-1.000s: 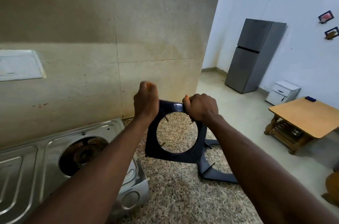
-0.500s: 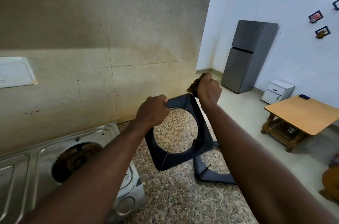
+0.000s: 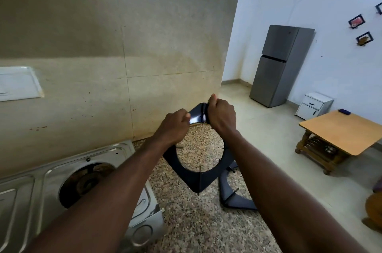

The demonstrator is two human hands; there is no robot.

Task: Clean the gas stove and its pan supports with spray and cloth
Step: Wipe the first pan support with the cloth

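Two bare forearms reached forward from the bottom edge, and two hands met at the top corner of one dark square pan support (image 3: 197, 178), which was held up on its point like a diamond above the speckled counter (image 3: 196, 230). The left hand (image 3: 175, 126) was curled into a fist on the upper left edge of the frame, just beside the corner; the right hand (image 3: 222, 115) was closed over the corner itself, and whether a cloth sat under its fingers could not be told. Four thin prongs pointed into the frame's round hole. Below the grip and to its right, a second pan support (image 3: 233, 201) lay flat on the counter, partly hidden by the right forearm. Below and to the left of the grip sat one steel gas stove (image 3: 51, 172), with one burner well (image 3: 86, 182) open and bare, and one knob (image 3: 142, 235) showing on its front. Behind the grip rose a beige tiled wall (image 3: 165, 45). Far off to the right of the hands stood one wooden table (image 3: 341, 132), one small white drawer unit (image 3: 314, 105), one grey fridge (image 3: 281, 64), and three small pictures on the white wall.
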